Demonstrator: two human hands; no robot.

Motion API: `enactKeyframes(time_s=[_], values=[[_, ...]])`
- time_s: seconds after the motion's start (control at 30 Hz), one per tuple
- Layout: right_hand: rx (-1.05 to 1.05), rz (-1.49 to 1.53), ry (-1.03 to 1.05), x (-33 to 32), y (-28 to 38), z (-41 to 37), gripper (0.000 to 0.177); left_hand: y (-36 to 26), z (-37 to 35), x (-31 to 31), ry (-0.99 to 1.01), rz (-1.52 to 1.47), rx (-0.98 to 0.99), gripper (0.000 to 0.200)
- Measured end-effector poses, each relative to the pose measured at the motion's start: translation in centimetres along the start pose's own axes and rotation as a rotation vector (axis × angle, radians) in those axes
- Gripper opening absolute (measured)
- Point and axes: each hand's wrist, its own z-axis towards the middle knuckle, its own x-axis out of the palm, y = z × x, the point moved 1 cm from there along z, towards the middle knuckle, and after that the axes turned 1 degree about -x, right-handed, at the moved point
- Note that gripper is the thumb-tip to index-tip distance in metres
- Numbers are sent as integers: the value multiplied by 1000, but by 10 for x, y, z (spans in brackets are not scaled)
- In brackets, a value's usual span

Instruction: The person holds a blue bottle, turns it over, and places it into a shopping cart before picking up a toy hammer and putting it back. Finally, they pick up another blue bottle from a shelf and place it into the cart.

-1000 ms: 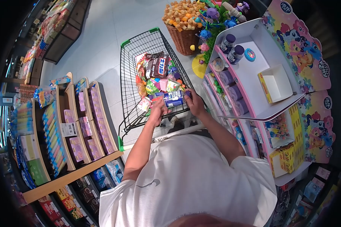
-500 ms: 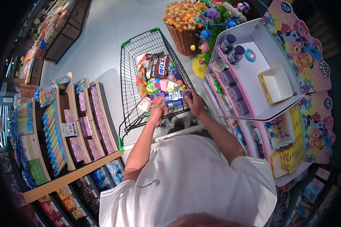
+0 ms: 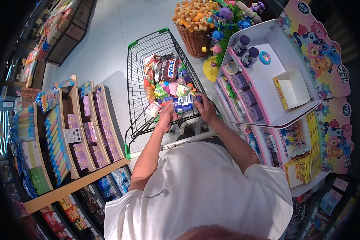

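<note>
A black wire shopping cart [image 3: 137,76] with green corners stands in front of me, its near end piled with snack packets [image 3: 164,78]. A blue and white packet [image 3: 183,105] lies at the cart's near edge, and both my hands grip it. My left hand [image 3: 166,116] is on its left end. At its right end, by the cart's rim, is my right hand [image 3: 206,108]. Pink and green packets lie right behind it.
A wooden shelf rack [image 3: 84,132] of purple and blue candy boxes stands to my left. To my right is a pink cardboard display [image 3: 276,80] with purple jars and an empty yellow box. A wicker basket [image 3: 194,38] of sweets sits beyond the cart.
My left hand has slid slightly up along the packet's left end. The packet and my right hand have hardly moved.
</note>
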Motion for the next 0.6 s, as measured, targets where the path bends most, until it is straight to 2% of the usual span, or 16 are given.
enactKeyframes(time_s=[0.17, 0.27, 0.6], values=[[0, 5, 4, -1, 2, 0, 33, 7, 5, -6, 15, 10, 7, 25], [101, 13, 79, -3, 2, 0, 40, 8, 6, -7, 20, 15, 11, 25], [109, 25, 88, -5, 6, 1, 40, 6, 6, -5, -18, -29, 7, 27]])
